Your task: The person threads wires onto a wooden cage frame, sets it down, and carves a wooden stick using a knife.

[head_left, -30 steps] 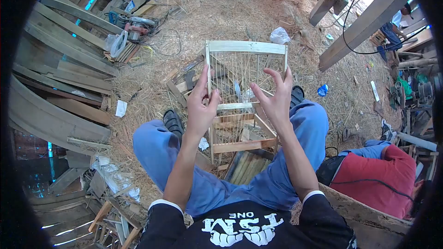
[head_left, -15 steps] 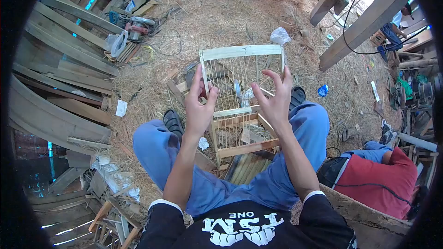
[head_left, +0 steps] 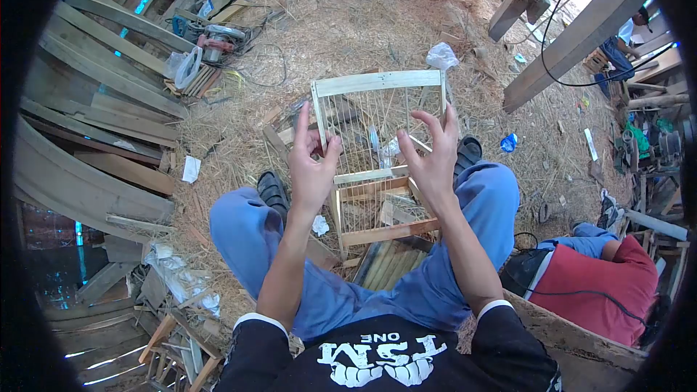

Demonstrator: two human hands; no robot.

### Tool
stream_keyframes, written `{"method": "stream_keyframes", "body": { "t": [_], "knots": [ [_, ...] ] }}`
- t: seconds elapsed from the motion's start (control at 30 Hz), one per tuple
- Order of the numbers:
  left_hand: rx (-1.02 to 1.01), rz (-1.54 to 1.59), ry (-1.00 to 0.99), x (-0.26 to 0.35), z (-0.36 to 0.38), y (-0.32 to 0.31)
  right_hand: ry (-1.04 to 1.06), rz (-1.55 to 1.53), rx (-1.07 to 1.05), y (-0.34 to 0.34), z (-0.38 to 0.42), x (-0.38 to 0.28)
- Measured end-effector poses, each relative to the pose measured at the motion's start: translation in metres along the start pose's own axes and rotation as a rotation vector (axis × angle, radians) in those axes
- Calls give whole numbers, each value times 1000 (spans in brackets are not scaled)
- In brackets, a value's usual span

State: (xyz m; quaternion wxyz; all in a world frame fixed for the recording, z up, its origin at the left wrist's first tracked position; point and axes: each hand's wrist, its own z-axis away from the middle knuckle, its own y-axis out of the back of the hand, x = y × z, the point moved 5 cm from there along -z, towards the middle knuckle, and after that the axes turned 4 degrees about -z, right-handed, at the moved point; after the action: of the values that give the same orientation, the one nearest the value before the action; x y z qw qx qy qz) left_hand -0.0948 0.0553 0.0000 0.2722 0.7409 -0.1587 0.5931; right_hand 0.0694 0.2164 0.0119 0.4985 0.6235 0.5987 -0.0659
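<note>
A small pale wooden frame, with thin upright rods or strings across its opening, stands between my knees. Its lower part is a box-like section with a front rail. My left hand is at the left side rail, with fingers curled behind the rail and the thumb and index finger apart. On the right side rail, my right hand bears with its rear fingers, while thumb and index finger are spread inward. The palms partly hide both side rails.
Straw and shavings cover the ground, with a circular saw and stacked boards at left. A wooden post leans at right. A person in a red shirt is at lower right; another person sits farther back.
My left index finger has shifted slightly left, away from the rail. The frame and my right hand have hardly moved.
</note>
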Motion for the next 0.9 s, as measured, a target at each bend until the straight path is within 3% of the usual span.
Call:
{"method": "stream_keyframes", "body": {
  "t": [0.57,0.77,0.9],
  "knots": [
    [-12,-15,10,-1,0,3,59,95,24,4,3,-11],
    [-9,93,2,-5,-3,7,-452,-733,-19,2,-5,39],
    [2,252,82,-1,0,3,-483,-942,26,9,-7,31]
  ]
}}
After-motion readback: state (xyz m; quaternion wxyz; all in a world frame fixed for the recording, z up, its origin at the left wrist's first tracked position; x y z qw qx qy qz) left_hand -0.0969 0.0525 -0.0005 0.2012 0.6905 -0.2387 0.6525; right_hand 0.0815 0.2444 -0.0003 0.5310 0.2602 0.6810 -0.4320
